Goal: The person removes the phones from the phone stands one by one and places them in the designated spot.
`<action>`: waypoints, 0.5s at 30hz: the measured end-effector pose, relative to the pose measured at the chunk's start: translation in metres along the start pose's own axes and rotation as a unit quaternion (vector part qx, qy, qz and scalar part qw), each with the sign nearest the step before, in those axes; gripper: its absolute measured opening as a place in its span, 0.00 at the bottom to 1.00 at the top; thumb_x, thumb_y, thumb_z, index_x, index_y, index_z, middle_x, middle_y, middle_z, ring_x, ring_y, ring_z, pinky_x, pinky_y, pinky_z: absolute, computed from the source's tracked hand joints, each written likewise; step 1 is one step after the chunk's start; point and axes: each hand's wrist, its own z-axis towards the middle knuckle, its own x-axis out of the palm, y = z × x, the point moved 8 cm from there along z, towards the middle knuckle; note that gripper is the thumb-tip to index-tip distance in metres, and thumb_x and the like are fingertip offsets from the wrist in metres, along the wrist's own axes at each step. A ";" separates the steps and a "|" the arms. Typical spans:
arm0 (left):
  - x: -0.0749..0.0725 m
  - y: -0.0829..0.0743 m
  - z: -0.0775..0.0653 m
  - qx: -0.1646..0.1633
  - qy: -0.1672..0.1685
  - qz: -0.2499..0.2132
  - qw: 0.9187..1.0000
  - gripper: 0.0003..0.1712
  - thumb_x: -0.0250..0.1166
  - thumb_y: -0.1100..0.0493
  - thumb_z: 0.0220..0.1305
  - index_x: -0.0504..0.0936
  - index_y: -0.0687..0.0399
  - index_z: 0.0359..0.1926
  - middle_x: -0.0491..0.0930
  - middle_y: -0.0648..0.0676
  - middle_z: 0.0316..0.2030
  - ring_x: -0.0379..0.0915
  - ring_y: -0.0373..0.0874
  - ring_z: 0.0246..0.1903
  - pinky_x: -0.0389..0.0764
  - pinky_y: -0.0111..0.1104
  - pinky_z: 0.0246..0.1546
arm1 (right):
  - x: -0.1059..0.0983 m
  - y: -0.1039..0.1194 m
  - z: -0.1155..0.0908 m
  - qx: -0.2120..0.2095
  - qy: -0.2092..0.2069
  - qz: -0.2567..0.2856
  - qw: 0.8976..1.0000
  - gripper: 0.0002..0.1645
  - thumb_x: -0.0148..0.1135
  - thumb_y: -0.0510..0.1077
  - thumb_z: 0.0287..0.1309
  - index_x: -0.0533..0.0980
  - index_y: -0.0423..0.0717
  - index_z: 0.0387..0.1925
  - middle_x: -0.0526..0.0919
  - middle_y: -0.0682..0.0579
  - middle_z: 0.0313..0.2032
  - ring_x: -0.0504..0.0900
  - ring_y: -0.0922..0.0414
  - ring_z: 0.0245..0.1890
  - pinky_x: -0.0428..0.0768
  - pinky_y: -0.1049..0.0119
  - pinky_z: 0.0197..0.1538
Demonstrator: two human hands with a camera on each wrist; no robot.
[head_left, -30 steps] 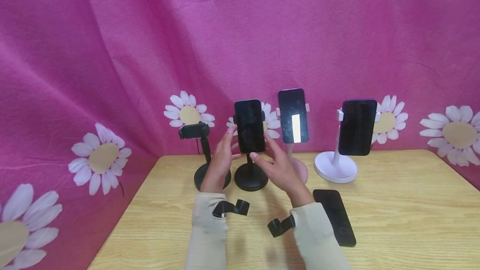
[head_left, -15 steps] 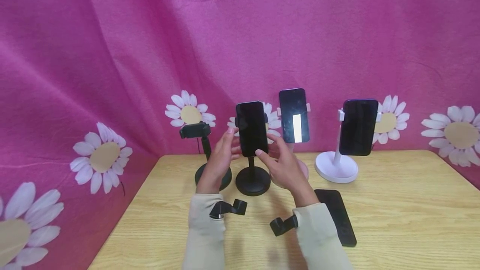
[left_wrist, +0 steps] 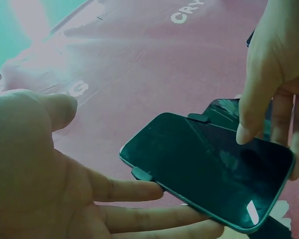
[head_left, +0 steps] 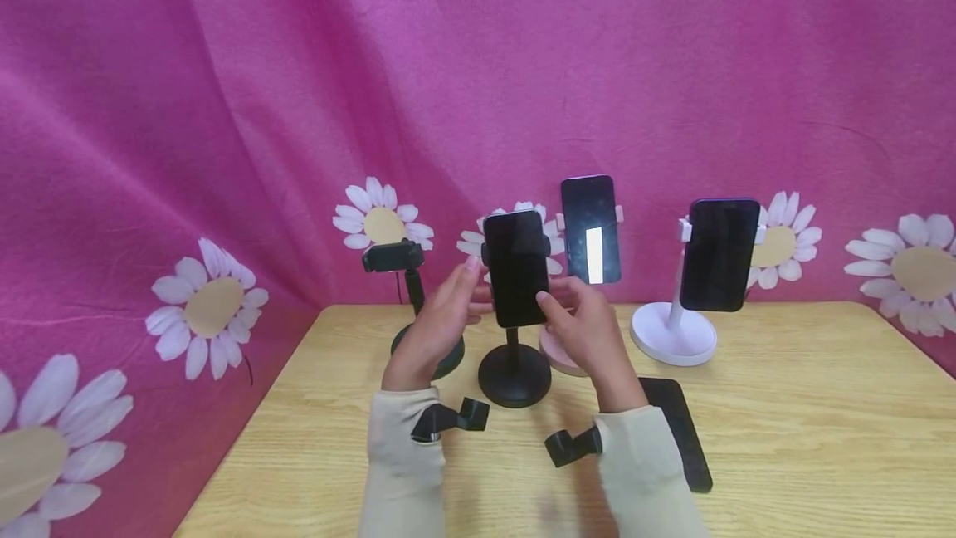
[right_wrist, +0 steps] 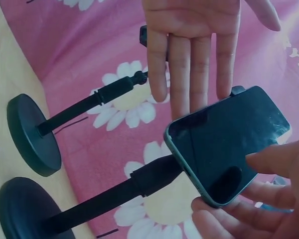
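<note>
A black-screened phone (head_left: pixel 517 268) sits upright in the clamp of a black phone stand (head_left: pixel 514 380) at the middle of the table. My right hand (head_left: pixel 592 329) pinches the phone's lower right side, thumb on the screen and fingers behind, as the right wrist view shows. On the other side is my left hand (head_left: pixel 433 326), its thumb raised and fingers extended. In the left wrist view its fingertips reach the phone's long edge (left_wrist: pixel 189 203), just by a clamp arm (left_wrist: pixel 142 174). The back of the clamp is hidden.
Behind my left hand stands a dark stand (head_left: pixel 393 256) with no phone. Further right are a pink stand (head_left: pixel 560 353) and a white stand (head_left: pixel 674 335), each holding a phone. Another phone (head_left: pixel 678 430) lies flat beside my right sleeve. A pink flowered cloth (head_left: pixel 478 65) hangs behind.
The black stand with its phone has come nearer to me and slightly right, both hands moving along with it. The other stands keep their places.
</note>
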 end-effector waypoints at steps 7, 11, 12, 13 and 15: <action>0.002 -0.002 -0.002 0.012 0.018 0.003 1.000 0.35 0.39 0.33 0.71 0.66 0.53 0.63 0.80 0.59 0.49 0.81 0.52 0.48 0.76 0.46 0.53 | -0.008 -0.001 -0.004 0.042 0.031 -0.017 0.998 0.21 0.59 0.51 0.65 0.76 0.40 0.50 0.82 0.41 0.46 0.82 0.46 0.44 0.82 0.55 0.46; 0.003 -0.002 -0.002 0.015 0.022 -0.007 1.000 0.33 0.39 0.37 0.74 0.65 0.55 0.65 0.80 0.62 0.48 0.81 0.55 0.46 0.78 0.45 0.50 | -0.011 0.001 -0.007 0.053 0.052 -0.019 0.997 0.20 0.59 0.51 0.65 0.77 0.39 0.47 0.83 0.41 0.42 0.84 0.50 0.35 0.83 0.59 0.41; 0.003 -0.002 -0.002 0.015 0.024 -0.009 1.000 0.33 0.40 0.37 0.74 0.64 0.55 0.66 0.80 0.62 0.48 0.81 0.55 0.46 0.79 0.45 0.50 | -0.012 0.002 -0.007 0.054 0.058 -0.022 0.997 0.20 0.59 0.51 0.65 0.76 0.38 0.46 0.83 0.41 0.41 0.85 0.51 0.33 0.83 0.59 0.40; 0.003 -0.002 -0.002 0.013 0.025 -0.010 1.000 0.33 0.40 0.37 0.73 0.64 0.54 0.66 0.81 0.62 0.47 0.81 0.55 0.46 0.79 0.44 0.49 | -0.013 0.003 -0.008 0.054 0.065 -0.023 0.996 0.19 0.59 0.51 0.65 0.76 0.38 0.46 0.83 0.41 0.41 0.84 0.52 0.31 0.83 0.59 0.39; 0.004 -0.003 -0.003 0.014 0.030 -0.010 0.999 0.33 0.40 0.37 0.74 0.63 0.54 0.67 0.80 0.62 0.46 0.82 0.55 0.45 0.80 0.43 0.48 | -0.014 0.005 -0.009 0.054 0.078 -0.027 0.995 0.19 0.58 0.50 0.66 0.76 0.38 0.45 0.84 0.41 0.40 0.84 0.54 0.30 0.83 0.60 0.38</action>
